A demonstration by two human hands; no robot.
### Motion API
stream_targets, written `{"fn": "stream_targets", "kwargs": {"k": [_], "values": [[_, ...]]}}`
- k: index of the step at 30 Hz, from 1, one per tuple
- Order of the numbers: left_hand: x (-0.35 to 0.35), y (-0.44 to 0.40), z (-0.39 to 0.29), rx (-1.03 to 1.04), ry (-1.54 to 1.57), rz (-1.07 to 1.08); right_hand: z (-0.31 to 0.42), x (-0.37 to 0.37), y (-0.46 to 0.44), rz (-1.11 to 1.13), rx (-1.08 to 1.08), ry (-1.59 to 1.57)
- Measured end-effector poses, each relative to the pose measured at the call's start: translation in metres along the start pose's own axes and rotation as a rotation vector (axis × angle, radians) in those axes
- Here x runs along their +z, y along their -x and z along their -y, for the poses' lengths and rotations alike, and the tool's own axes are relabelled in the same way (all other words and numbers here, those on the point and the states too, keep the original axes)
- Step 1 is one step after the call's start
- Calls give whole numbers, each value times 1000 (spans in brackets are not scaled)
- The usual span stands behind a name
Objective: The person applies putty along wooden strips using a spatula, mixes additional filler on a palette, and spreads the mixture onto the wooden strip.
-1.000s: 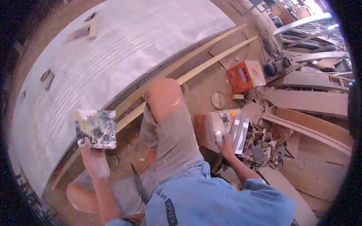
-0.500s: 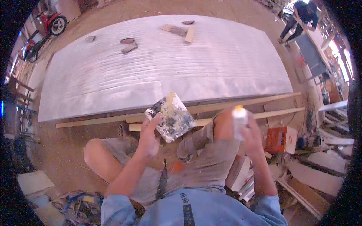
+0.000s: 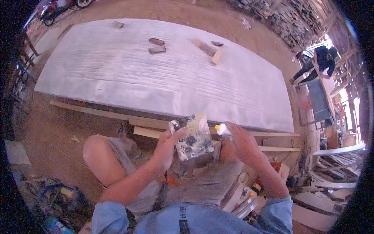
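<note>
Head view: the tube [image 3: 226,131] lay just to the right of the board [image 3: 193,138], and that short gap between them was the relation that mattered most. Its long axis ran almost sideways, tipped a little, with the yellow cap [image 3: 217,127] at the left end, facing the upper right part of the board. Cap and board looked apart; how far one stood above the other I could not tell from this angle. My right hand [image 3: 243,141] was the nearer to the tube and had it gripped, fingers closed around the body from the right, the back of the hand turned upward and the cap left clear. Some of those fingertips were hidden beneath. My left hand [image 3: 165,150] was clamped on the board's left edge, thumb [image 3: 179,134] flat across the smeared face; the fingers below were out of sight, so I could not tell how they were spread. The board sat slightly turned, its blotched black, white and yellowish side up, held over the space between my knees. Both forearms slanted inward from my blue sleeves [image 3: 111,214], the left from the lower left and the right from the lower right, so the hands met near the middle, over my legs. Beyond them, apart from both, stretched the pale panel [image 3: 128,78], with wooden strips [image 3: 278,149] along its near side.
</note>
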State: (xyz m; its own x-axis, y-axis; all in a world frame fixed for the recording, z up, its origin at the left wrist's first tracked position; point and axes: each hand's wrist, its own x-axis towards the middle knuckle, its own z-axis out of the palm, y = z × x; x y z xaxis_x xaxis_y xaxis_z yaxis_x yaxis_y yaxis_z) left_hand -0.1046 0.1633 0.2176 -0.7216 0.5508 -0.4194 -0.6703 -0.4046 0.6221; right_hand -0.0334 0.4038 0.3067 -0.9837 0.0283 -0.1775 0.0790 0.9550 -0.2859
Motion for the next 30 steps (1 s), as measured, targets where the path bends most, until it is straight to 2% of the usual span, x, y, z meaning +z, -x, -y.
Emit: {"fn": "stream_targets", "kwargs": {"k": [2,7,10,14,16,22,30], "values": [[-2,-2,3,7,23,11,-4,2,-2,-47,-78,15],[-4,-4,4,-1,68,49,15,-6,-6,-11,-11,27],[-7,-4,7,9,40,50,13,-1,-3,-63,-81,22],[-5,1,-2,-53,2,46,4,-1,-2,-26,-108,7],[-5,1,1,-29,17,55,-6,4,2,-97,-193,76],[-4,0,2,-9,29,61,0,1,6,-24,-151,-106],[-2,-2,2,-53,55,32,11,-5,8,43,-51,27]]}}
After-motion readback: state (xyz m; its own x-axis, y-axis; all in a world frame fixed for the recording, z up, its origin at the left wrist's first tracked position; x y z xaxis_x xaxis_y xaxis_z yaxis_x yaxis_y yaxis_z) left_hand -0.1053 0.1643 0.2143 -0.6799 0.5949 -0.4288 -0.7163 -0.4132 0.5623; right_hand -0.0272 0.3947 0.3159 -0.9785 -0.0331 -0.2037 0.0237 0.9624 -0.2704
